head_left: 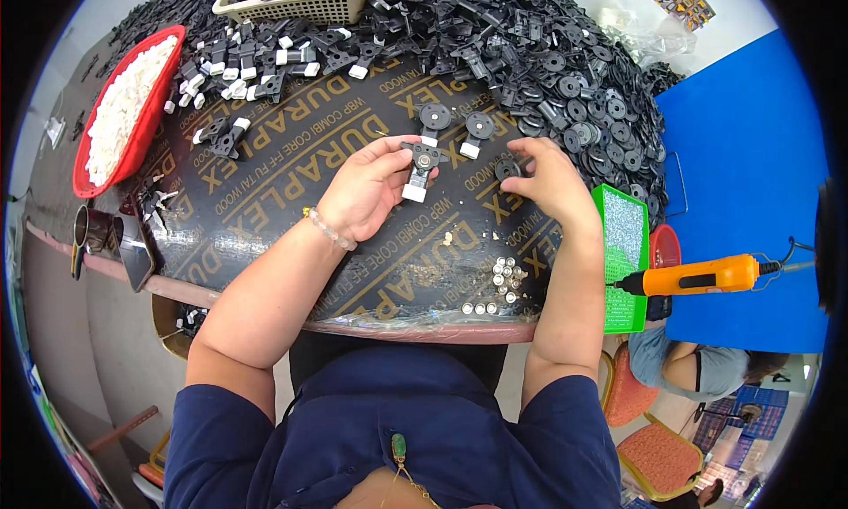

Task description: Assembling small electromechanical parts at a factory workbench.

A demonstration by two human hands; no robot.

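My left hand [360,191] grips a small black plastic assembly [423,160] by its edge; a metal piece shows in its middle and a white block at its lower end. To the right, my right hand [558,187] pinches a round black plastic disc [507,170] between thumb and fingers, apart from the assembly. Just beyond the hands, two similar black pieces with disc tops and white ends [478,127] lie on the table. Several small silvery metal cylinders [505,275] are grouped nearer me, left of my right forearm.
Black parts [574,76] heap along the far side, with a cream basket [291,12] among them. A red basket [84,178] of white pieces stands left. On the right are a green tray [638,310] and an orange electric screwdriver [702,277]. Another person [698,368] sits beyond.
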